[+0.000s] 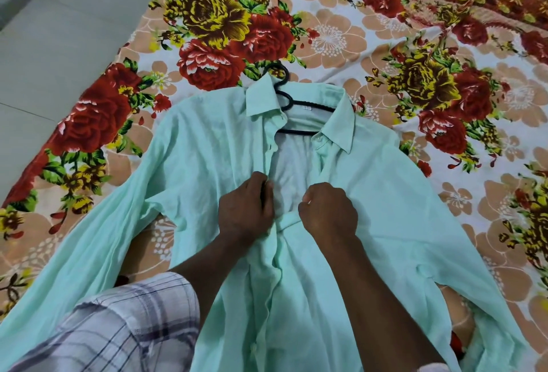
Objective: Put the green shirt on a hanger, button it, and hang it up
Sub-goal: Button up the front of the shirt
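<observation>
Green shirt [370,208] lies flat on floral bedsheet [326,30], sleeves spread. Buttoning step: keep both plackets taut & lined up, feed button thru hole w/o twisting. Left hand [244,208] pinched shut on left front edge, right hand [327,211] fisted on right edge, knuckles up. Beyond, black hanger [292,102] already inside collar, hook poking out

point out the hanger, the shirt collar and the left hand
hanger [308,104]: head view, on the black bar inside the neck opening
shirt collar [262,99]: head view, on the left collar flap
left hand [244,208]: head view, on the back of the hand
</observation>
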